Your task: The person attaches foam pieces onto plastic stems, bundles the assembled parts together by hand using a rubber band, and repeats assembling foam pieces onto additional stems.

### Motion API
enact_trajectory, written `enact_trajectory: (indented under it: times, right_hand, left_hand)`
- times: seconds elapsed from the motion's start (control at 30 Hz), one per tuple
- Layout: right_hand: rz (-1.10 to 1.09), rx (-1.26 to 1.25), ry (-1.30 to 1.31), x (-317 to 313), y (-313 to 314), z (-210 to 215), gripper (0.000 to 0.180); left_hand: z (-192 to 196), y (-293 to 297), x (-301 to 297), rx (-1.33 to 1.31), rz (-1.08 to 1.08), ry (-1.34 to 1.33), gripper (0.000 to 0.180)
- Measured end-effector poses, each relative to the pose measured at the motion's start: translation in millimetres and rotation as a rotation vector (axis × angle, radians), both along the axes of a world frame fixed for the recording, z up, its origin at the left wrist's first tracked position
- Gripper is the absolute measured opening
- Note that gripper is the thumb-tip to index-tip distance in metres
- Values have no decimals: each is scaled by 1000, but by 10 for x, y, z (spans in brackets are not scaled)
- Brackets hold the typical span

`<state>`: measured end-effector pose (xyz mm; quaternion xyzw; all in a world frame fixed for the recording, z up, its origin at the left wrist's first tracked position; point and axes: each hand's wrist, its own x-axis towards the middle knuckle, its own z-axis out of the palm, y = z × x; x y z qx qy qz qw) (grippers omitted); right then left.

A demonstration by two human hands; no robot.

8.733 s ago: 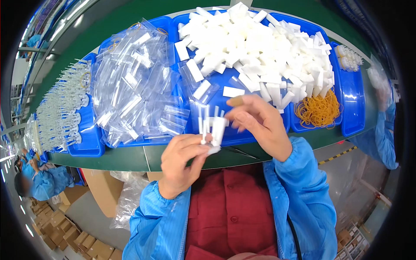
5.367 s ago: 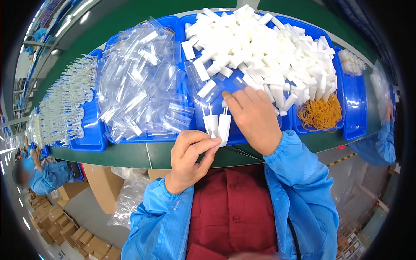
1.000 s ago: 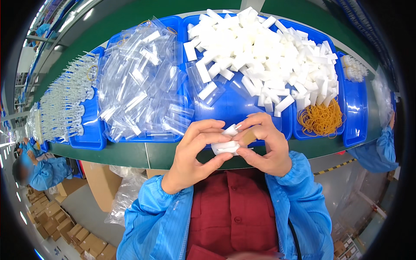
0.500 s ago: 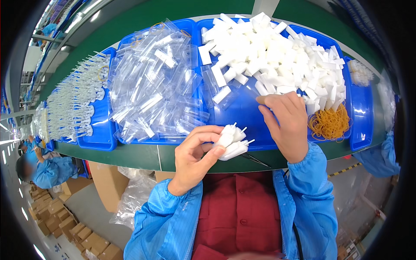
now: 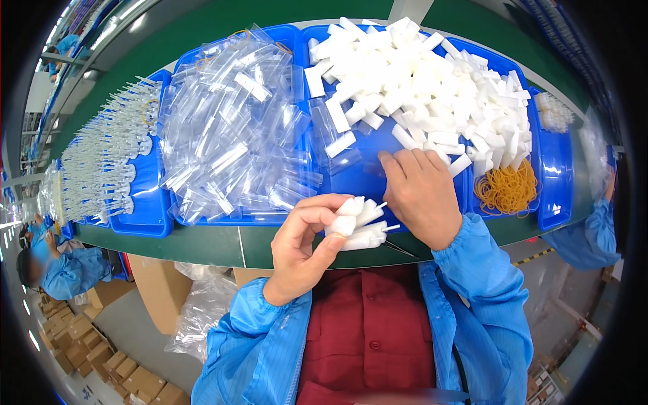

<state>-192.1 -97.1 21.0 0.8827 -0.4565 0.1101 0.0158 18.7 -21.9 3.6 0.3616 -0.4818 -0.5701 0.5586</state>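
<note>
The left hand (image 5: 304, 244) has its thumb and fingers closed on a cluster of white foam pieces (image 5: 359, 227); thin white rod ends poke out of the cluster toward the right, below the right fingertips. The right hand (image 5: 426, 197) is palm down, its fingers bent over the blue foam tray (image 5: 358, 179); whether they pinch anything I cannot tell, as the back of the hand hides the thumb.

Beyond the right fingertips, a heap of white foam blocks (image 5: 422, 84) fills the far part of that tray and spills across into the blue tray (image 5: 498, 213) beside it. That second tray also has a tangle of yellow rubber bands (image 5: 507, 189) at its near end, to the right of the right hand. Farther right, a narrow blue tray (image 5: 557, 177) bears a cluster of small whitish parts (image 5: 555, 112) at its far end.

Beyond the left fingers and to their left, a blue tray (image 5: 233, 221) is piled with clear plastic sleeves (image 5: 229, 138). Well left of the fingers, the leftmost blue tray (image 5: 145, 202) carries rows of pale thin-stemmed plastic parts (image 5: 101, 158). Bare green tabletop (image 5: 262, 248) shows just left of the left hand's fingers.
</note>
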Motion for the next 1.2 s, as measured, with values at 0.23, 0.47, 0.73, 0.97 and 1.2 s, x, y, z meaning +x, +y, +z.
enact_trajectory:
  times: [0.23, 0.47, 0.73, 0.97, 1.2]
  right_hand:
    - [-324, 1044, -1433, -108, 78, 266, 49]
    - [-192, 914, -1603, -99, 202, 220, 54]
    - [-270, 761, -1586, -113, 289, 171, 47]
    - [-336, 695, -1583, -25, 436, 89, 38]
    - [-379, 730, -1682, 4, 497, 5, 32]
  left_hand:
    - [22, -40, -84, -217, 90, -422, 26]
    - [120, -103, -167, -279, 115, -581, 29]
    - [149, -138, -258, -318, 152, -657, 29]
    - [142, -118, -317, -312, 203, -678, 28]
    - [134, -119, -332, -301, 247, -742, 28]
